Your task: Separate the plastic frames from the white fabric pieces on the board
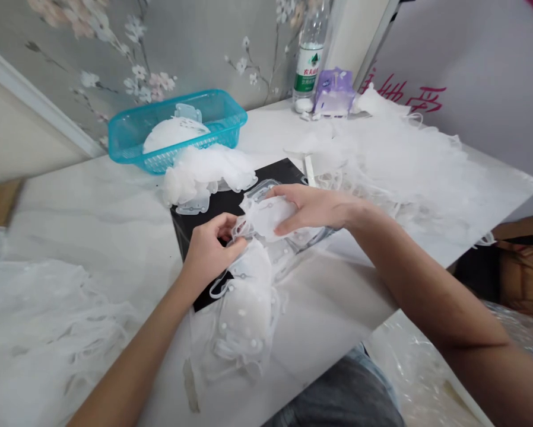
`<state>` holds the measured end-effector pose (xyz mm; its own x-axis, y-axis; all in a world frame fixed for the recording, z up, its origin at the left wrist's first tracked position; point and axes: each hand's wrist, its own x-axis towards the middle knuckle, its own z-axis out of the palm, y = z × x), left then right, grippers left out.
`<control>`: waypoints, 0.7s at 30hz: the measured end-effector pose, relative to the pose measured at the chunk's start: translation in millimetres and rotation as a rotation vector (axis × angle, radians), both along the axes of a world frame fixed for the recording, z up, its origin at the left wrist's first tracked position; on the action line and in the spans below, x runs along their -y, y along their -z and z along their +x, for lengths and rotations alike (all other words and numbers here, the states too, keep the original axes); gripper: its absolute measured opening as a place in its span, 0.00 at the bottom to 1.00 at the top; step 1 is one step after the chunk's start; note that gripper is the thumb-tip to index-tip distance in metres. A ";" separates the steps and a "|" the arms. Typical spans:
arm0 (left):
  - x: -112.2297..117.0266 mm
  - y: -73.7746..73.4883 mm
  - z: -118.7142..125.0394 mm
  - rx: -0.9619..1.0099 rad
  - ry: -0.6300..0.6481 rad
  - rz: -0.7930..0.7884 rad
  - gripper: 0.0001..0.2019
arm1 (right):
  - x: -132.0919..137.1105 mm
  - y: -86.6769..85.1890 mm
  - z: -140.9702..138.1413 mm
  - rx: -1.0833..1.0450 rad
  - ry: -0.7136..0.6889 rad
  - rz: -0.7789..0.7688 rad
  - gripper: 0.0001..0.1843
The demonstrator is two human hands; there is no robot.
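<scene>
**Catalogue entry: one white moulded mask, held in two hands over a black mat**

White moulded mask (266, 216), single, with thin elastic loops, held just above the black mat (208, 220) on a marble-patterned table (83, 213).

Left hand (208, 252): narrow, fingers curled, pinching the mask's looped edge.
Right hand (313, 207): wider, fingers laid across the mask's upper face, thumb along its lower side. The two hands stand just apart.

Directly below the left hand: a pile of studded masks (244, 314), loops tangled, lying over the mat's near corner and onto the table.

On the mat's far edge: a rumpled heap of masks (204, 172), just in front of a turquoise plastic basket (231, 112), which holds one domed mask (173, 135).

Beside the mat's far corner: a narrow white strip (310, 169), touching a large, loose heap of masks (382, 148) that spreads across the right of the table.

Near left of the table: a further broad heap of masks (39, 332).

At the far edge: a water bottle (310, 53) and a small purple box (333, 92), side by side against blossom-patterned wallpaper (137, 59).

Below the table's right edge: clear plastic sheeting (418, 367), beside the person's grey jeans (351, 394).
</scene>
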<state>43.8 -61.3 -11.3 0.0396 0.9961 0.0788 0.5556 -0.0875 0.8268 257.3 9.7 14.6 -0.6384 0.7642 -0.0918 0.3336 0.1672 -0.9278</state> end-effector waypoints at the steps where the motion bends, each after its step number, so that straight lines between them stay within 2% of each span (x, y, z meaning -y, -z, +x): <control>1: -1.4 1.6 -2.4 0.021 -0.024 -0.005 0.07 | -2.4 -0.9 4.1 0.003 -0.013 0.005 0.19; 4: -6.9 5.4 -11.3 0.166 -0.084 -0.065 0.10 | -10.8 -6.0 17.0 0.048 0.058 -0.078 0.19; 7: -11.0 5.8 -17.5 0.284 -0.085 -0.138 0.13 | -17.0 -13.9 27.7 -0.059 0.199 -0.108 0.13; 10: -11.5 3.7 -18.5 0.303 -0.068 -0.162 0.14 | -18.2 -19.4 32.4 -0.236 0.355 -0.038 0.09; 16: -8.7 0.8 -13.1 0.236 -0.005 -0.154 0.10 | -16.7 -16.7 24.8 -0.325 0.636 0.181 0.06; 19: -7.7 2.1 -10.8 0.207 0.044 -0.164 0.09 | -15.1 -10.2 14.5 -0.361 0.698 0.341 0.06; 21: -6.7 4.1 -10.1 0.168 0.069 -0.127 0.11 | -11.2 -4.2 3.8 -0.362 0.664 0.341 0.08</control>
